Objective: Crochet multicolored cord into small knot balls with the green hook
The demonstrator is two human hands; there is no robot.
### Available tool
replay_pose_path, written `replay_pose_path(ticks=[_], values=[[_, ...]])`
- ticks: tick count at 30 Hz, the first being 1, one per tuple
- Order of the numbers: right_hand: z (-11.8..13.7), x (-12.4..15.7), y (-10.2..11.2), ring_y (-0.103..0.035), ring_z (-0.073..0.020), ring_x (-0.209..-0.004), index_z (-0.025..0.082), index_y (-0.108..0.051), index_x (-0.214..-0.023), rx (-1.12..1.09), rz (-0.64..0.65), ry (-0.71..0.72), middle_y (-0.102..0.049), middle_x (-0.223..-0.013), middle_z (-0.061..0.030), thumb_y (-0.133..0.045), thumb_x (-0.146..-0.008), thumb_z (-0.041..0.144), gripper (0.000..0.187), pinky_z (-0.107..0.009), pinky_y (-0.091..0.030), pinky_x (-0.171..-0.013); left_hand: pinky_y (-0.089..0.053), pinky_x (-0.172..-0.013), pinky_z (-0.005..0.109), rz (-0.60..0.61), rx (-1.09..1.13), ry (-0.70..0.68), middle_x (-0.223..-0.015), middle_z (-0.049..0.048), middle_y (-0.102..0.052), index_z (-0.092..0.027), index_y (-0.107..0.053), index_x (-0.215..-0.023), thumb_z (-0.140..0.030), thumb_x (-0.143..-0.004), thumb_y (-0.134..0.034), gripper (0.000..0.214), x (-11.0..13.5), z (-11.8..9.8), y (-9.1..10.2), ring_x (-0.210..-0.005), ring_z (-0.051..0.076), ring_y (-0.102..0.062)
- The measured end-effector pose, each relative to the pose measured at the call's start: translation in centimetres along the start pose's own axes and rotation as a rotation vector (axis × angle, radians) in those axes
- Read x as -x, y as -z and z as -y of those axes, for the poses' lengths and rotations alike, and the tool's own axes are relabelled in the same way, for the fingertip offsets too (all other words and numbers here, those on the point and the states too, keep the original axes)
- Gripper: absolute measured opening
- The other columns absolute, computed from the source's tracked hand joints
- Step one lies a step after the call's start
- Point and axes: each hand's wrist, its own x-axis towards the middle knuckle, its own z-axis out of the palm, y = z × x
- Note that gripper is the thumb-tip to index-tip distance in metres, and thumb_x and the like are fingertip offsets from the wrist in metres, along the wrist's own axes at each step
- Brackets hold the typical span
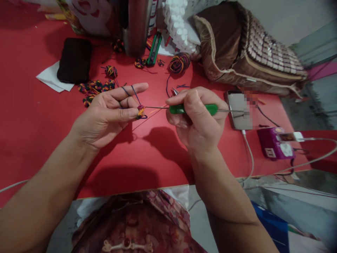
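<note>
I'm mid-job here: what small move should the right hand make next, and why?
Probably bring the green-handled tool under the dark strand to catch it. The right hand grips the tool's handle, its shaft meets the small yarn piece pinched in the left hand, and the strand stretches from the left index finger to that piece.

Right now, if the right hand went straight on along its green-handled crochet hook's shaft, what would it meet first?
The small multicolored yarn piece pinched in the left hand; the green-handled crochet hook in the right hand seems to reach it, though depth is unclear.
</note>
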Motion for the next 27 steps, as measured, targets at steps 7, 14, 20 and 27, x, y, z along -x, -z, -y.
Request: replay_pose_path(ticks=[7, 14, 20, 27], values=[[-0.2, 0.0, -1.6, -0.024, -0.0049, -0.038, 0.028, -0.084, -0.085, -0.263, 0.059, -0.26, -0.057, -0.053, 0.0081, -0.086, -0.098, 0.054, 0.03, -0.025, -0.024, -0.037, -0.062, -0.072, 0.021, -0.137, -0.089, -0.222, -0.076, -0.004, -0.075, -0.027, -0.093, -0.111, -0.015, -0.07, -0.109, 0.045, 0.0, 1.3, -1.5, -0.073, 0.01, -0.07], [-1.9, 0.4, -2.9, -0.038, -0.0083, -0.045, 0.03, -0.08, -0.098, -0.334, 0.012, -0.332, -0.059, -0.063, 0.0076, -0.07, -0.106, 0.067, 0.04, -0.025, -0.041, -0.044, -0.066, -0.083, 0.031, -0.343, -0.165, -0.41, -0.083, -0.0042, -0.08, -0.029, -0.09, -0.109, -0.011, -0.07, -0.107, 0.045, 0.3, 2.6, -3.2, -0.085, 0.017, -0.076], [-2.6, 0.7, -3.1, -0.041, -0.0079, -0.049, 0.03, -0.082, -0.1, -0.376, 0.017, -0.375, -0.062, -0.067, 0.0075, -0.077, -0.102, 0.063, 0.034, -0.025, -0.044, -0.049, -0.065, -0.081, 0.032, -0.327, -0.157, -0.37, -0.083, -0.0037, -0.078, -0.031, -0.091, -0.11, -0.008, -0.074, -0.101, 0.044, 0.4, 2.7, -2.8, -0.084, 0.017, -0.075], [-2.1, 0.8, -3.0, -0.045, -0.0052, -0.051, 0.025, -0.083, -0.101, -0.461, 0.033, -0.398, -0.068, -0.071, 0.007, -0.09, -0.096, 0.05, 0.026, -0.021, -0.045, -0.05, -0.064, -0.086, 0.034, -0.314, -0.198, -0.388, -0.091, -0.0017, -0.08, -0.03, -0.091, -0.111, -0.01, -0.076, -0.103, 0.042, 0.1, 2.5, -2.0, -0.091, 0.017, -0.075]])
